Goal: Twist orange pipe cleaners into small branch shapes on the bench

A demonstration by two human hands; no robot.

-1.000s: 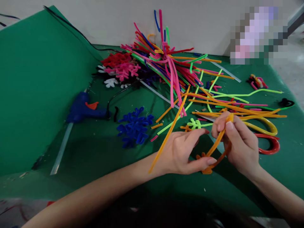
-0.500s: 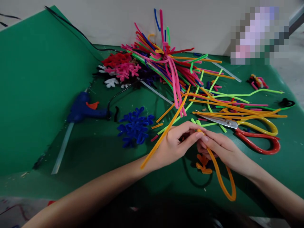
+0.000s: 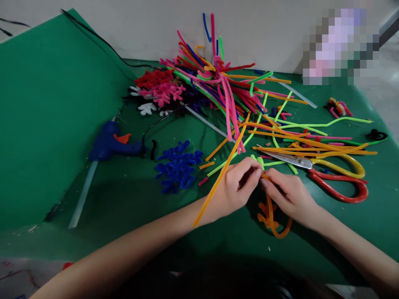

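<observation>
My left hand (image 3: 241,182) is closed, its thumb and forefinger pinching an orange pipe cleaner (image 3: 215,182). One long end of the pipe cleaner runs up past the left knuckles and down over the wrist. My right hand (image 3: 288,191) is also closed on the orange pipe cleaner, its fingertips close to the left ones. A loop of it hangs below the right fingers. Just behind the loop, a small orange pipe-cleaner shape (image 3: 264,216) lies on the table, partly covered. Bright green bent pieces (image 3: 258,161) show just beyond my fingertips.
Scissors (image 3: 311,163) with yellow and red handles lie right of my hands. Many coloured pipe cleaners (image 3: 229,95) are heaped at the back. A blue glue gun (image 3: 107,141) and a blue snowflake-like shape (image 3: 178,166) are to the left. A green board (image 3: 56,104) stands far left.
The hanging orange loop has become smaller and shifted left, toward the orange shape. Both hands have turned slightly, with the right fingers more curled. The long end over my left wrist has shifted right.
</observation>
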